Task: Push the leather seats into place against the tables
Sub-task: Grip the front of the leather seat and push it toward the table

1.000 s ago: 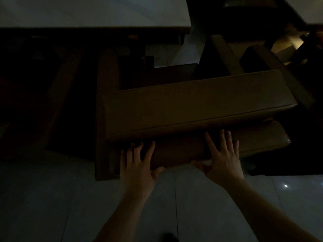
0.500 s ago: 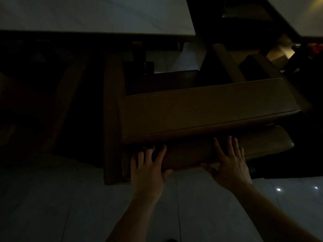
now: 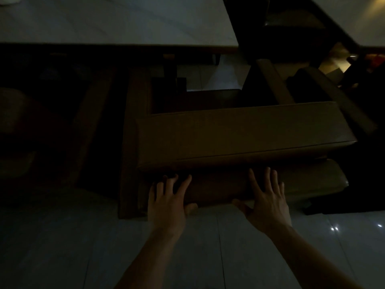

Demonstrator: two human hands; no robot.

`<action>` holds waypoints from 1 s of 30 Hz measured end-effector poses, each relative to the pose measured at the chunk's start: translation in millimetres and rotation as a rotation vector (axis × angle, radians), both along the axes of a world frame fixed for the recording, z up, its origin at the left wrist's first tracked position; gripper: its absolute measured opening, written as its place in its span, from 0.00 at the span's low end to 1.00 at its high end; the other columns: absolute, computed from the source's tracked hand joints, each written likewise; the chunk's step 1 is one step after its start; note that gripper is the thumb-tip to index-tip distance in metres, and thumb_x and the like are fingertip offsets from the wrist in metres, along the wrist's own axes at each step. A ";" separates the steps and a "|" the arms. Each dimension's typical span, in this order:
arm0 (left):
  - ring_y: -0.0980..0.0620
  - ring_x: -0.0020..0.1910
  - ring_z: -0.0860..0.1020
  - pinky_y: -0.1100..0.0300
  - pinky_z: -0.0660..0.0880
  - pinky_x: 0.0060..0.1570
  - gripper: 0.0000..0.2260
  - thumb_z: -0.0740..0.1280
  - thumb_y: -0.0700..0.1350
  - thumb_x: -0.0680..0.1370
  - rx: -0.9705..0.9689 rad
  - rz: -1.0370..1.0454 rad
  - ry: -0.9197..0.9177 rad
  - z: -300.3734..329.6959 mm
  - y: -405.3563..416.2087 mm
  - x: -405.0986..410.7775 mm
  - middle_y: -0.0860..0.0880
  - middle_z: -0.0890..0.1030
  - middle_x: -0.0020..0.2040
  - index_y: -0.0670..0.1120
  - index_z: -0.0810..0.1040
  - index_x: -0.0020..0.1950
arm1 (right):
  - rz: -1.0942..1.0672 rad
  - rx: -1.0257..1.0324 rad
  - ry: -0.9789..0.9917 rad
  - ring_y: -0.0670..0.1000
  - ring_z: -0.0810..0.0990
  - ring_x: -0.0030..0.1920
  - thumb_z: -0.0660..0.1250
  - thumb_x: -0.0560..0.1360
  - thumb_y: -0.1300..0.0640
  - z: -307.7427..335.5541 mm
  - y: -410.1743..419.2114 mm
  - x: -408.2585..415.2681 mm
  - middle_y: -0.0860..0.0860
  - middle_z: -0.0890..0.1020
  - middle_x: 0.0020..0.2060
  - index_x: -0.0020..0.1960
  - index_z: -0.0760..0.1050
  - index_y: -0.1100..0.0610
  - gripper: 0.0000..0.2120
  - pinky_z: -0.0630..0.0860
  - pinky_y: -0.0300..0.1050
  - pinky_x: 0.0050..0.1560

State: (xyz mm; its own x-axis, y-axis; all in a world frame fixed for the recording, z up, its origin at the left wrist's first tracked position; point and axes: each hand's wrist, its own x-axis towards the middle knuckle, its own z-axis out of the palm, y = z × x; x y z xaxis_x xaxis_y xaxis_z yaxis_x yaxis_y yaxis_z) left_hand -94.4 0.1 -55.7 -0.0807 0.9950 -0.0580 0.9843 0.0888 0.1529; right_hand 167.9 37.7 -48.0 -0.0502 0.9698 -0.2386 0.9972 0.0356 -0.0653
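Both palms flat on the leather seat (image 3: 239, 140), pushing it toward the bench (image 3: 116, 24).
Left hand (image 3: 166, 205) and right hand (image 3: 268, 203) spread open, gripping nothing, to press its near side.

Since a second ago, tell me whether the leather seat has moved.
Yes, slightly, it seems: the leather seat has its left end nearer the table edge and lies squarer to it. The camera shifted too, so how far is unclear.

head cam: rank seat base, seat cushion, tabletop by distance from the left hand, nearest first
From the left hand:
1. Seat base, its near face under the fingers.
2. Seat cushion, just beyond and above, no contact visible.
3. Tabletop, far side, top of view.
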 end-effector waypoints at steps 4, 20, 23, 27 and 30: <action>0.44 0.75 0.55 0.44 0.51 0.75 0.33 0.59 0.68 0.75 0.028 -0.027 -0.016 -3.2 6.3 -16.6 0.53 0.60 0.77 0.63 0.51 0.78 | -0.019 0.005 0.029 0.61 0.31 0.78 0.42 0.67 0.19 -4.9 1.9 -14.0 0.59 0.35 0.79 0.79 0.31 0.43 0.49 0.42 0.62 0.78; 0.43 0.76 0.53 0.42 0.51 0.75 0.35 0.64 0.64 0.76 -0.023 0.004 0.003 2.3 42.6 -22.5 0.51 0.59 0.77 0.61 0.52 0.78 | 0.028 -0.014 0.081 0.62 0.32 0.78 0.48 0.70 0.20 -6.2 37.5 -21.4 0.60 0.35 0.79 0.79 0.32 0.42 0.49 0.40 0.60 0.77; 0.44 0.77 0.50 0.44 0.52 0.75 0.36 0.65 0.63 0.76 -0.116 0.083 -0.065 23.0 43.0 -8.7 0.50 0.55 0.79 0.61 0.50 0.78 | 0.065 -0.125 0.044 0.62 0.35 0.79 0.57 0.72 0.25 16.1 43.4 -14.9 0.60 0.36 0.79 0.79 0.33 0.44 0.50 0.45 0.61 0.79; 0.44 0.73 0.59 0.47 0.63 0.70 0.38 0.65 0.66 0.74 -0.132 0.107 -0.082 57.8 22.1 21.3 0.50 0.59 0.77 0.60 0.50 0.78 | 0.094 -0.217 0.091 0.60 0.37 0.79 0.63 0.76 0.33 46.4 35.4 -0.8 0.57 0.39 0.80 0.80 0.38 0.43 0.45 0.46 0.62 0.79; 0.45 0.74 0.58 0.48 0.61 0.70 0.39 0.63 0.69 0.73 -0.161 0.088 -0.077 79.1 4.4 38.9 0.50 0.58 0.78 0.60 0.49 0.79 | 0.116 -0.210 0.097 0.60 0.35 0.79 0.65 0.76 0.38 63.1 9.7 14.1 0.56 0.41 0.81 0.80 0.38 0.43 0.45 0.42 0.61 0.79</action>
